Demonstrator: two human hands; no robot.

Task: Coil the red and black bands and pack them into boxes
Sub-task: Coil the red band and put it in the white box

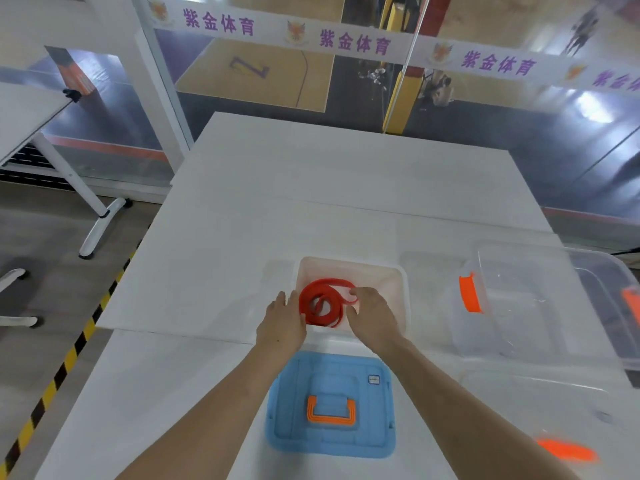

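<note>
Two bare hands are seen over the white square plastic box (pixel 391 289) on the white counter (pixel 225 271). Nearer lies a blue lid with an orange handle (pixel 330 408); a clear tub (pixel 540 306) stands rightward. The coiled red band (pixel 320 304) is pinched inside the box between left hand (pixel 282 322) and right hand (pixel 372 311).

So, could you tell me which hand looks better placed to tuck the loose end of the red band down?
Probably the right hand: its fingers already sit on the red band's loose end over the white box; the left hand steadies the coil.
</note>
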